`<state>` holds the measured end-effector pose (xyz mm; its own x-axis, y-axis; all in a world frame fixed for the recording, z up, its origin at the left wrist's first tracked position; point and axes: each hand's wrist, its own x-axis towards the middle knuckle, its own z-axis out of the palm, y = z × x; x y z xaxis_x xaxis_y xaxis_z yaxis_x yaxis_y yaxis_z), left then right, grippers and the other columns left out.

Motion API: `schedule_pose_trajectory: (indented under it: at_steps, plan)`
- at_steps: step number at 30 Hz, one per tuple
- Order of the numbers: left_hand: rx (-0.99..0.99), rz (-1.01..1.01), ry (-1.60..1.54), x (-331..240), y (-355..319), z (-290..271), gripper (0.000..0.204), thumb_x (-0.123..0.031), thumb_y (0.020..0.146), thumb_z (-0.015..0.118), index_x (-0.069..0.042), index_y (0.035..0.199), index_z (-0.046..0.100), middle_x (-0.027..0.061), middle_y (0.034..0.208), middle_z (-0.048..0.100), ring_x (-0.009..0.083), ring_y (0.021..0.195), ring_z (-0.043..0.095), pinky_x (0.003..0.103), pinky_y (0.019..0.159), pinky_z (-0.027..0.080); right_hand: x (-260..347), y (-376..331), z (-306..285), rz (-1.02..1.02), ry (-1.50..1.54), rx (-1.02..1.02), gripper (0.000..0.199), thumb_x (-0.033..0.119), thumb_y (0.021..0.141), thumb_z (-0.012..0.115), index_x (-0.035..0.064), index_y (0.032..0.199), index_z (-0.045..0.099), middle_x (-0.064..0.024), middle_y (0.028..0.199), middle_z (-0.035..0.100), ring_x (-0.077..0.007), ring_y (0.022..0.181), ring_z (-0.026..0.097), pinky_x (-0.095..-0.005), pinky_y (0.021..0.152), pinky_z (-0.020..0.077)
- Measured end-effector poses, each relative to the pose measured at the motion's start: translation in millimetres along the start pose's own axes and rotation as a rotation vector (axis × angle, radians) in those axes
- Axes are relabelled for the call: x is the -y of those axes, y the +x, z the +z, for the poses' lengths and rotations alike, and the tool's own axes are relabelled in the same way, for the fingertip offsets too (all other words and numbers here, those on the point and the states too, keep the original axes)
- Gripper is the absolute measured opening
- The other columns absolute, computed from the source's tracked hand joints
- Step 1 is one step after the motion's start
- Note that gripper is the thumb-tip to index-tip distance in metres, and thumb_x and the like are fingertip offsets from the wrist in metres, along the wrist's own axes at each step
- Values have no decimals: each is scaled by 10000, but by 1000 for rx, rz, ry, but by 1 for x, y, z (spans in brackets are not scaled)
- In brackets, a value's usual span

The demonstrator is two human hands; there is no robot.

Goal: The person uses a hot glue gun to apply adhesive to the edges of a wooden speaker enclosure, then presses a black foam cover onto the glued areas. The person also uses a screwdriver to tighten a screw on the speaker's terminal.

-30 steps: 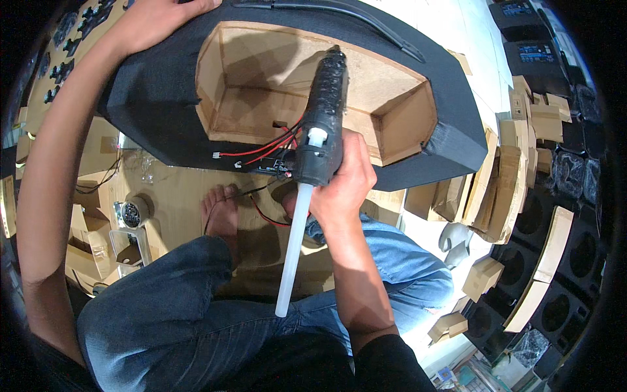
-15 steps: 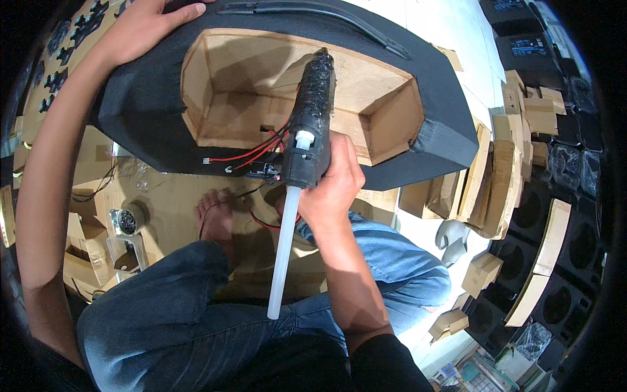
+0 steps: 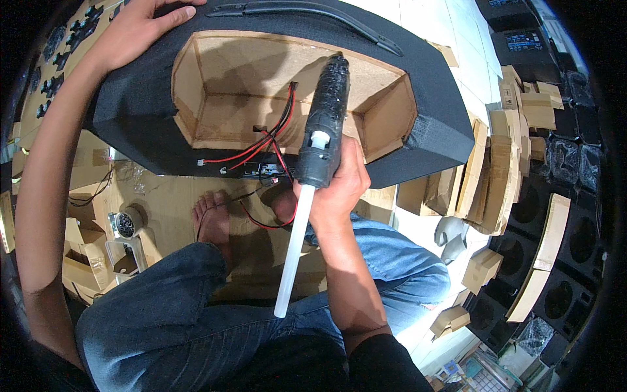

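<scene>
My right hand (image 3: 344, 186) is closed around the grip of a black hot glue gun (image 3: 321, 121). A long whitish glue stick (image 3: 294, 255) sticks out of its back end toward me. The nozzle points away, over the opening of a black speaker box (image 3: 437, 144) with bare brown wood inside. At the box's far left edge my left hand (image 3: 140, 32) holds on, thumb laid over the black covering; its other fingers are partly cut off by the picture's edge. Red and black wires (image 3: 245, 151) with small white plugs come out of the opening and hang over its near side.
A black strap handle (image 3: 307, 9) runs along the box's far side. Cardboard pieces (image 3: 483, 176) and black speaker cabinets (image 3: 562, 242) stand at the right. To the left are an open carton (image 3: 88, 251) and a roll of tape (image 3: 128, 222). Cardboard sheeting (image 3: 170, 196) covers the floor by my feet.
The glue gun has moved a little to the right, uncovering more of the wires inside the opening. The speaker box has shifted slightly left. My left hand keeps its hold.
</scene>
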<state>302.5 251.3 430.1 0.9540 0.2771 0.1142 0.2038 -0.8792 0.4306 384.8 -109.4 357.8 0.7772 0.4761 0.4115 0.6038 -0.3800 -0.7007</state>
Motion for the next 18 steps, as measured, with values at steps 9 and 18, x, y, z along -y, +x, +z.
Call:
schedule_pose_trajectory:
  at_steps: [9,18]
  plan:
    - [16,-24,-15,-1,0,-1,362,-289,1038,571,-70,1312,661,104,1405,631,252,1340,546,377,1170,360,-4,1,-6,0,-35,-56,236,84,701,699,18,907,603,-156,767,601,-338,675,632,-389,662,527]
    - [12,13,18,1,-1,-1,363,-307,1045,561,-92,1319,662,88,1416,627,245,1339,545,373,1167,366,-14,0,-8,29,-47,-125,259,85,720,737,13,933,609,-163,802,616,-359,719,651,-399,692,536]
